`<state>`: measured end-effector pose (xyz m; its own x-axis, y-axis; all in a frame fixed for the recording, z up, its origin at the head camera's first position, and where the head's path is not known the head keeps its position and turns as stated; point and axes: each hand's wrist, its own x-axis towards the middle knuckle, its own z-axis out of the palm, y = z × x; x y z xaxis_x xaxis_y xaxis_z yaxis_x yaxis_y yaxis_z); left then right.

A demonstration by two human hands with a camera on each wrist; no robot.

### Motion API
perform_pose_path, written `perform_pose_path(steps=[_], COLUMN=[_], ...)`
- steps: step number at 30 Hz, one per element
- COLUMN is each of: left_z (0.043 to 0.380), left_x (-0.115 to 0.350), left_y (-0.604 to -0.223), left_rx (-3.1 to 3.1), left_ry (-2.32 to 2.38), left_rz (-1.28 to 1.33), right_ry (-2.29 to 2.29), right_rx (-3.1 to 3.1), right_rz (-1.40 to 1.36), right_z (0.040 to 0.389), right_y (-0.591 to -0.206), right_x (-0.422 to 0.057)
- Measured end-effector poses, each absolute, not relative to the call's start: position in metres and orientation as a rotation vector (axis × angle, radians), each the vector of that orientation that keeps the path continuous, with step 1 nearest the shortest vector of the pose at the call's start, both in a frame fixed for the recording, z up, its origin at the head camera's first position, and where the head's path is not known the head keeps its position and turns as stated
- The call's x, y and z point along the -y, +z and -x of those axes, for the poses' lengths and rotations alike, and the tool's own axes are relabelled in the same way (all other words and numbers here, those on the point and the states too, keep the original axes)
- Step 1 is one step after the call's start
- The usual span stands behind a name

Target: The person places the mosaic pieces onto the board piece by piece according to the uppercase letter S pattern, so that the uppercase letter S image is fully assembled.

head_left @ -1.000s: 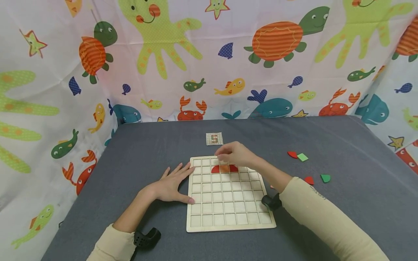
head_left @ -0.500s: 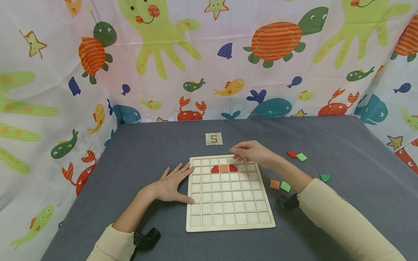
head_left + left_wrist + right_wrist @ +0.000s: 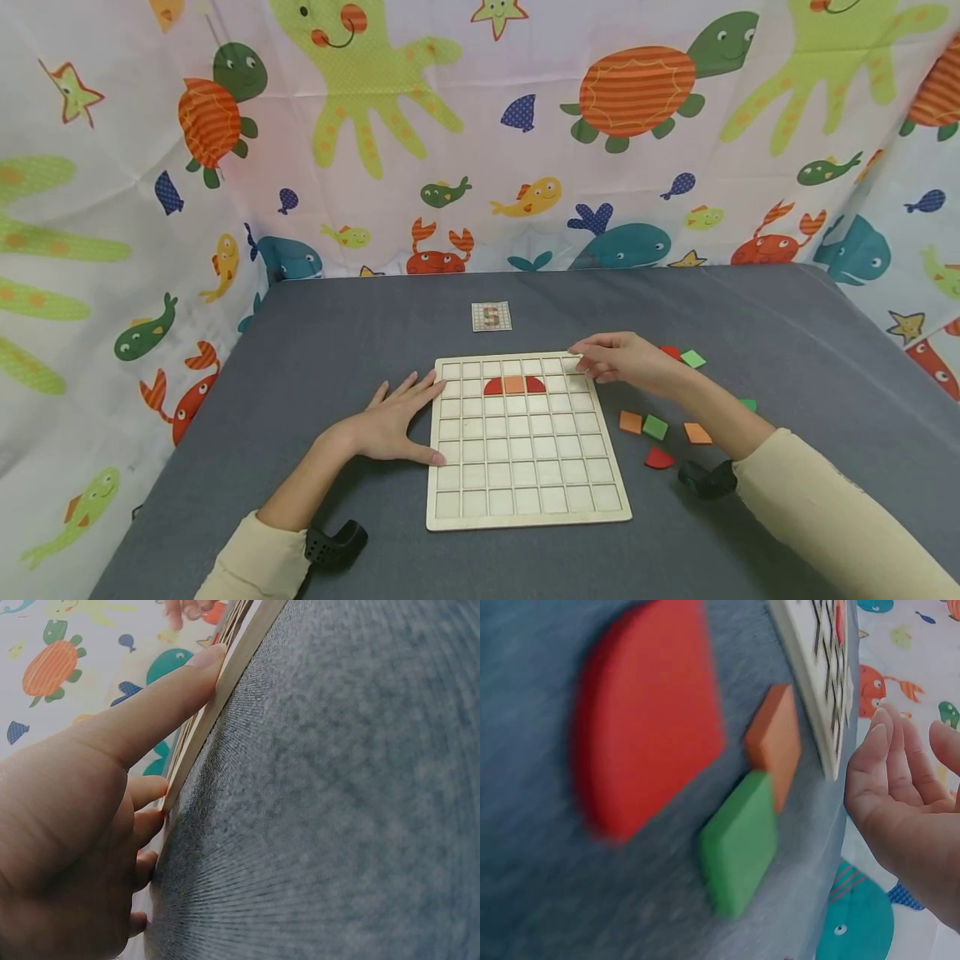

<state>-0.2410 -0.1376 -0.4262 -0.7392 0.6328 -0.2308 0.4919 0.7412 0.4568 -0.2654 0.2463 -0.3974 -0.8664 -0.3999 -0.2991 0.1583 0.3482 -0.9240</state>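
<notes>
A pale wooden grid board [image 3: 525, 500] lies on the grey cloth. Two red quarter-round tiles [image 3: 492, 387] flank an orange square tile [image 3: 513, 384] in a row near its far side. My left hand [image 3: 386, 429] is spread along the board's left edge, with thumb and fingertips touching the rim. In the left wrist view, the thumb [image 3: 161, 701] lies straight against the wooden edge. Over the board's far right corner hovers my right hand [image 3: 626, 362], its fingers loosely bent. The right wrist view shows nothing between that hand's fingers [image 3: 877, 754] and thumb.
Right of the board lie an orange square [image 3: 631, 422], a green square [image 3: 655, 427], a red quarter-round [image 3: 659, 458] and another orange piece [image 3: 697, 433]. More red and green tiles [image 3: 692, 359] sit farther back, partly behind the right arm. A small pattern card [image 3: 491, 317] lies beyond the board.
My right hand has moved right, from above the coloured row to the board's far right corner. The orange and red tiles in the row are uncovered. My left hand stays put.
</notes>
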Motion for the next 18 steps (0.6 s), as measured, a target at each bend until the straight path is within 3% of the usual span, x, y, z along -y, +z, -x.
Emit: perform_pose_path(steps=[18], left_z=[0.242], left_x=[0.138], left_y=[-0.426], left_rx=[-2.560], left_ry=[0.541], left_rz=[-0.869], right_ry=[-1.551], right_rx=[-2.157], right_rz=[0.143], right_z=[0.242], right_y=[-0.405], right_x=[-0.290])
